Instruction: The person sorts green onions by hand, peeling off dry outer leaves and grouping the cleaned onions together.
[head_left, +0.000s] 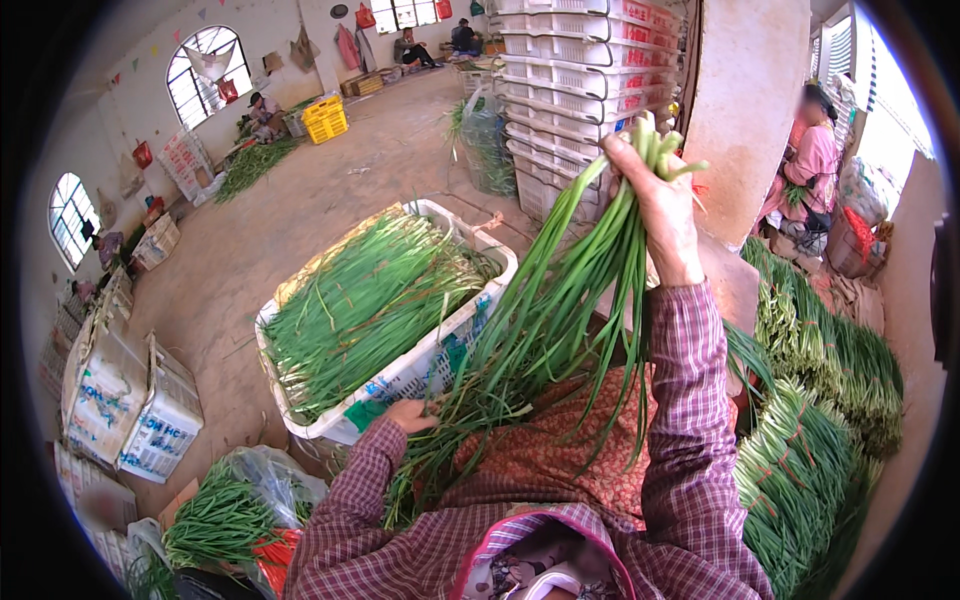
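High up, my right hand (656, 191) grips a bunch of long green leafy stalks (592, 255) by their pale root ends. The leaves of this chive-like bunch hang down towards my lap. Low at the front corner of a white plastic crate (499, 289), my left hand (409, 416) is at loose green leaves (480, 412); its fingers are partly hidden, so its hold is unclear. Inside the crate lies a thick layer of similar greens (375, 307). A red patterned apron (555, 442) covers my lap beneath the leaves.
Banded green bundles (795, 465) are piled at my right. Stacked white crates (555, 97) stand ahead beside a pillar (750, 112). A bag of greens (217, 517) is at lower left, with white crates (161, 427) beyond. A person in pink (814, 157) sits at right; others sit farther back.
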